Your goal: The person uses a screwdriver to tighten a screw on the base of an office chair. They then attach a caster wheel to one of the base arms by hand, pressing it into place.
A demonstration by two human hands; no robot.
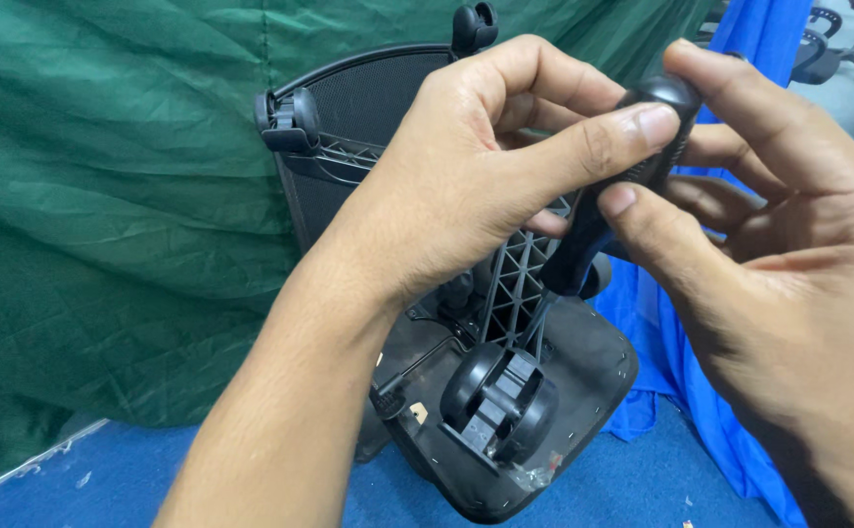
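While both hands close together on the screwdriver (632,147) above the upturned chair base (515,284), left hand (466,166) pinches the handle top, right hand (769,196) cradles it — best kept straight over the base, pressing down, near the caster (497,401).

Head camera looks down, close over hands (583,186)

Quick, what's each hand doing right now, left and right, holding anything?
Left hand: closed, fingers and thumb on the top of the black and blue tool handle.
Right hand: closed on the same tool handle, above the upturned chair base.
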